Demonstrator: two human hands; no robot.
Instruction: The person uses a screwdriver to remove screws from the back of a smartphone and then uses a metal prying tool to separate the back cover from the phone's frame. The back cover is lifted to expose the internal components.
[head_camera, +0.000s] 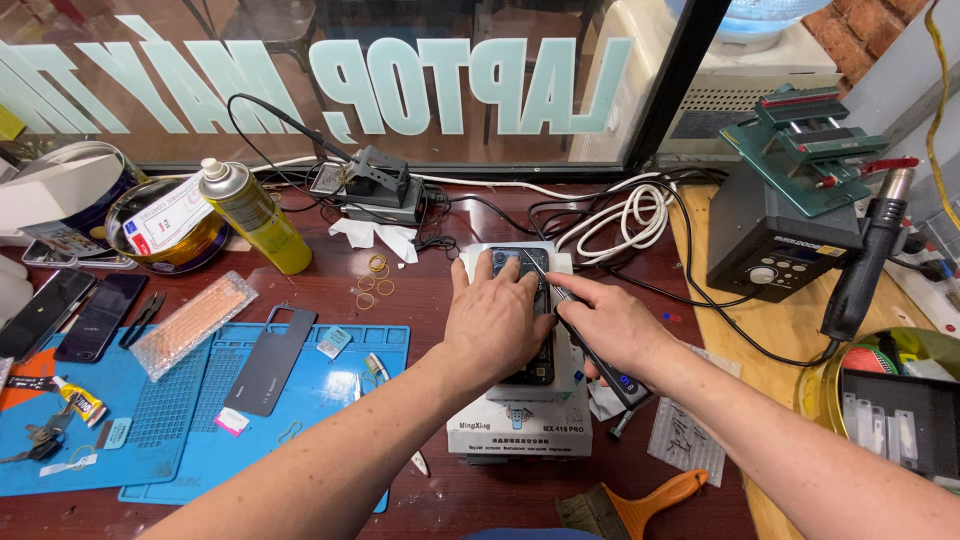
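An opened dark phone lies on a white heating plate box in the middle of the dark red bench. My left hand lies flat on the phone, fingers spread toward its top end. My right hand grips a thin dark pen-shaped tool like a pencil. The tool's tip rests on the phone's upper right part, beside my left fingers. Most of the phone is hidden under my left hand.
A blue work mat at left carries a dark phone back cover and small parts. A yellow spray can, two dark phones, a hot-air station at right, white cables and an orange-handled brush surround the box.
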